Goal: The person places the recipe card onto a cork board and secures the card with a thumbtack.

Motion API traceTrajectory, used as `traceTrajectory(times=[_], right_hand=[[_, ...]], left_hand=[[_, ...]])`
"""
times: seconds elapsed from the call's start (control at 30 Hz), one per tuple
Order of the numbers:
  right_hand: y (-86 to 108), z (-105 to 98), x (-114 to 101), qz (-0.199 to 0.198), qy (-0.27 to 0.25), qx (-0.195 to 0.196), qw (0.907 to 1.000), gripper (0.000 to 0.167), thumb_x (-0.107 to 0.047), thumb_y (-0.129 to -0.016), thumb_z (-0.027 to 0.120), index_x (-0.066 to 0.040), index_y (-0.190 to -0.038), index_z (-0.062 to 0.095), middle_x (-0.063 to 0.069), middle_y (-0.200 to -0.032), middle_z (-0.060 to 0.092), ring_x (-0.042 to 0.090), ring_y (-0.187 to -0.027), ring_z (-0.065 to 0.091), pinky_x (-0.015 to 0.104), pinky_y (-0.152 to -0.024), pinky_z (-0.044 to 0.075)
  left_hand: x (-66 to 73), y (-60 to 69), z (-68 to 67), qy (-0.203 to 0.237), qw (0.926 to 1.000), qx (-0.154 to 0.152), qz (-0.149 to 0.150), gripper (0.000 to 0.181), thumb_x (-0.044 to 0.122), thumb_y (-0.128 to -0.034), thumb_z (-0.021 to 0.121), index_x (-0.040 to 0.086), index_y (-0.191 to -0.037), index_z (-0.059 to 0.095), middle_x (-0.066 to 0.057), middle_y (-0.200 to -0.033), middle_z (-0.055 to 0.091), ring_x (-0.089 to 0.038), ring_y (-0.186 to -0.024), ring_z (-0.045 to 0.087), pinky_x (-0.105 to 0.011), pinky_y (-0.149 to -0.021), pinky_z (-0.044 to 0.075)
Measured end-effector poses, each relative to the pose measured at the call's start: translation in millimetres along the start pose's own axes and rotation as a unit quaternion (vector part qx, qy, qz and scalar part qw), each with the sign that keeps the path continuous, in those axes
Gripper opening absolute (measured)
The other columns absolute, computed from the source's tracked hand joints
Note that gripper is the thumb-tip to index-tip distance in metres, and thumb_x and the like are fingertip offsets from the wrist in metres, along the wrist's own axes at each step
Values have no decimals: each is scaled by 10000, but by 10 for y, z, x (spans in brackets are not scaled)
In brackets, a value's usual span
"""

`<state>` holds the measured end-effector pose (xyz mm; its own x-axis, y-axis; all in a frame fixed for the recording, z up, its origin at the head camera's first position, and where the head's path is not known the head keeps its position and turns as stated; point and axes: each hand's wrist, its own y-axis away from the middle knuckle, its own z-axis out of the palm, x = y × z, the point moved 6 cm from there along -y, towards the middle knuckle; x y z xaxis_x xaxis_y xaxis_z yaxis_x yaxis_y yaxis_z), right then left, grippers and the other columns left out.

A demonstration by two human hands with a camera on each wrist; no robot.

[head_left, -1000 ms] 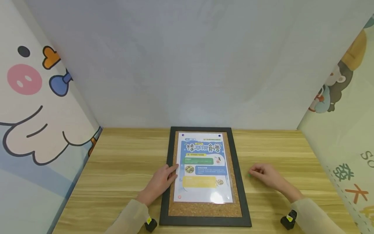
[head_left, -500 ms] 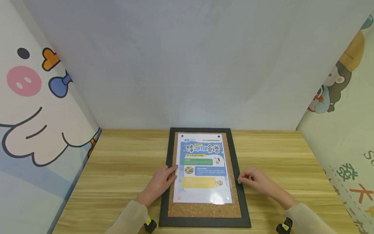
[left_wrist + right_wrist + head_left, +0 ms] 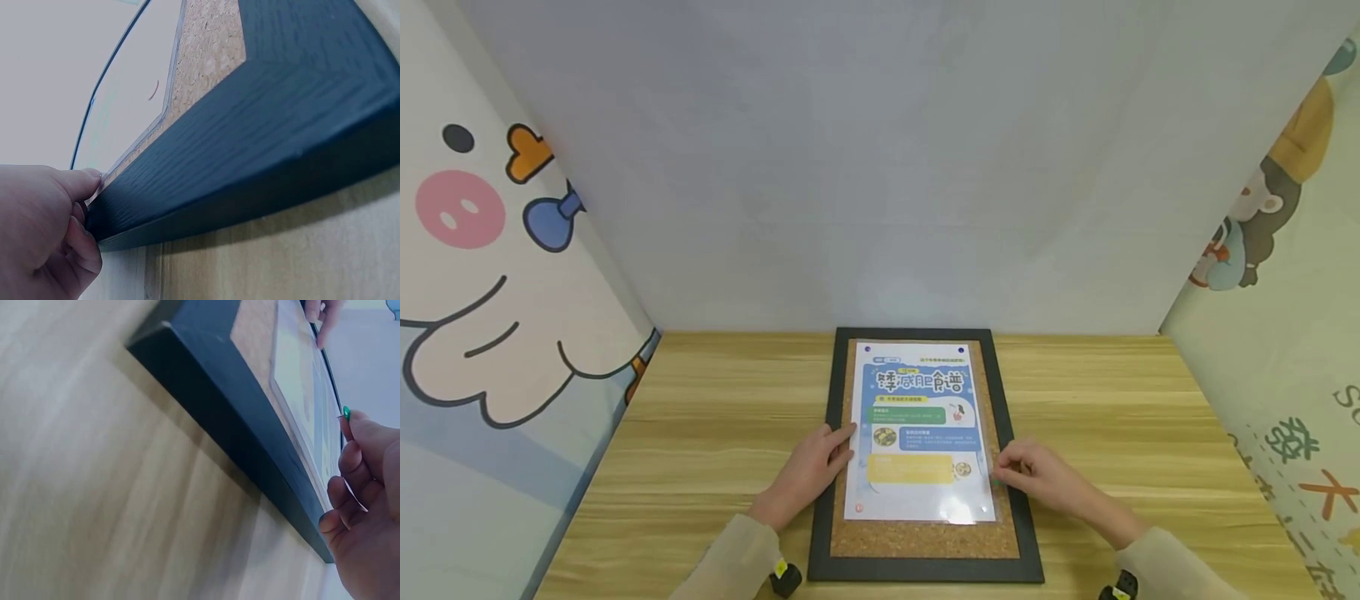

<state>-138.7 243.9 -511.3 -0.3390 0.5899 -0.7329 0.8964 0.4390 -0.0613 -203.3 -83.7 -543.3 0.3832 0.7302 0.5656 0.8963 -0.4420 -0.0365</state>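
Note:
A black-framed cork board (image 3: 925, 542) lies on the wooden table, bearing a printed poster sheet (image 3: 917, 497) in glossy clear plastic. Two dark push pins sit at the sheet's top corners, one at left (image 3: 867, 349) and one at right (image 3: 961, 350). My left hand (image 3: 805, 471) grips the board's left side, thumb over the frame and fingers curled against its outer edge. Between thumb and finger, my right hand (image 3: 1048, 483) pinches a green push pin (image 3: 347, 412), its metal point bare in the right wrist view. That hand is over the right frame bar, near the sheet's right edge.
The wooden table (image 3: 722, 375) spreads to both sides of the board. A pale grey wall (image 3: 880, 167) stands at the back, with cartoon-printed panels at left (image 3: 497, 333) and right (image 3: 1277, 350).
My right hand has moved left with the green push pin, from the bare table to the board's right edge by the sheet. My left hand has stayed in place.

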Motion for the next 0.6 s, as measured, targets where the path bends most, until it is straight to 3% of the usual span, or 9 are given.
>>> traceTrajectory(times=[0.3,0.6], right_hand=[[5,195,-39,-481,187,-68,9986,100,-145,-974,737,-189,-884,741,-167,-811,619,11,-754,428,230,-656,390],[23,306,-22,-376,438,-327,9978,121,-221,-973,740,-223,-852,746,-189,-828,641,8,-783,424,221,-677,387]], left_hand=[[-21,-9,12,-5,10000,32,1,425,133,-1014,689,17,-1419,632,22,-786,460,-119,-696,389,-249,-624,331],[-30,-15,20,24,10000,22,-12,426,134,-1012,692,18,-1418,633,21,-787,461,-120,-695,396,-248,-618,334]])
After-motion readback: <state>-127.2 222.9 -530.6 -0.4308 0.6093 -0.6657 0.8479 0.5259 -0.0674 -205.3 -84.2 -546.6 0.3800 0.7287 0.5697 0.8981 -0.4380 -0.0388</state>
